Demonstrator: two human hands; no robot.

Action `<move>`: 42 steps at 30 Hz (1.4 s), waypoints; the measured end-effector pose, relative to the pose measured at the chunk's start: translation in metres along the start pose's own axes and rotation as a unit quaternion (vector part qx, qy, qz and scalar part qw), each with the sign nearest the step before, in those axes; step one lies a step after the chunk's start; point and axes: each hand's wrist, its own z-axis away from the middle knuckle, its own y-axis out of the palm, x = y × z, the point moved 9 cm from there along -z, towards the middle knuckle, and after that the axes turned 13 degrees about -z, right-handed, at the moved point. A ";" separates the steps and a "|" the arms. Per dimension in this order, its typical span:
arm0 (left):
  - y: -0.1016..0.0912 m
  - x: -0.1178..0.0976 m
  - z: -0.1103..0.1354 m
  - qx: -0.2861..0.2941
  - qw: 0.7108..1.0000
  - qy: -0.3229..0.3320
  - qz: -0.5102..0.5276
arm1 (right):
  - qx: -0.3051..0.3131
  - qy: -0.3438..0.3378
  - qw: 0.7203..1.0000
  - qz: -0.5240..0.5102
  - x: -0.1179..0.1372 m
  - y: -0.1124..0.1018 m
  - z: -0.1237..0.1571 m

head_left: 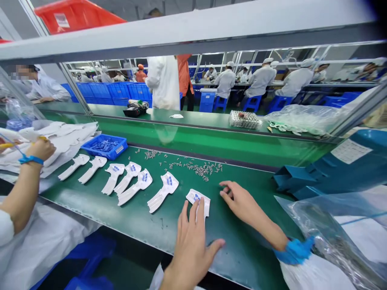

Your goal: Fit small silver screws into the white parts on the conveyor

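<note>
My left hand [193, 237] is spread out, its fingertips on or just over the lower part of a white plastic handle-shaped shell [206, 201]. Blue pieces sit in the wide end of that shell, and my fingers hide some of it. To the right, my right hand [240, 201] hovers near the green table, fingers loosely bent and apart, with nothing visible in it. Further left lies a similar white shell [165, 191] with blue pieces, then several more in a row. Small metal parts [205, 170] are scattered beyond my hands.
A blue tray [116, 150] of small blue pieces stands at the back left. At the far left a co-worker's hand [40, 149] works near a heap of white parts. Teal bins [320, 169] and a clear plastic bag [332, 225] bound the right side. A shelf beam [193, 30] crosses overhead.
</note>
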 end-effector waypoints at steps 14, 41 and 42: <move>-0.039 0.027 -0.037 -0.065 0.998 -0.002 0.023 | -0.137 -0.065 0.974 0.170 -0.055 -0.032 -0.080; -0.094 0.105 -0.153 0.145 0.986 0.045 -0.065 | -0.106 -0.051 0.992 0.047 -0.039 -0.036 -0.047; -0.097 0.116 -0.122 0.136 0.988 0.032 -0.069 | -0.108 -0.053 0.992 0.044 -0.039 -0.035 -0.047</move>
